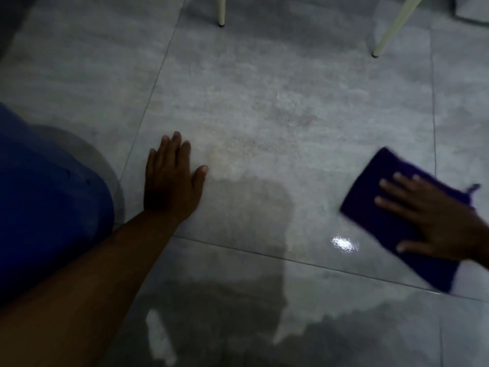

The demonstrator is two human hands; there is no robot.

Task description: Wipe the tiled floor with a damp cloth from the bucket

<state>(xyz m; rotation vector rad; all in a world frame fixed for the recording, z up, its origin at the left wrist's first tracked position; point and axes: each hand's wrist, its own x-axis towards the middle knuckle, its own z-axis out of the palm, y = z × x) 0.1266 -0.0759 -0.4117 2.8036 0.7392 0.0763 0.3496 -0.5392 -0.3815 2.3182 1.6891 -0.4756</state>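
A folded purple cloth (381,181) lies flat on the grey tiled floor (264,123) at the right. My right hand (434,221) presses down on it with fingers spread, covering its middle. My left hand (169,181) rests palm down on the bare tile at the left, fingers apart, holding nothing. The floor near the cloth looks wet, with a bright glint (344,245) just left of my right hand. No bucket is in view.
Two pale chair or table legs (221,11) (391,30) stand on the floor at the top. My knee in blue fabric (45,197) fills the left edge. Dark grout lines cross the tiles.
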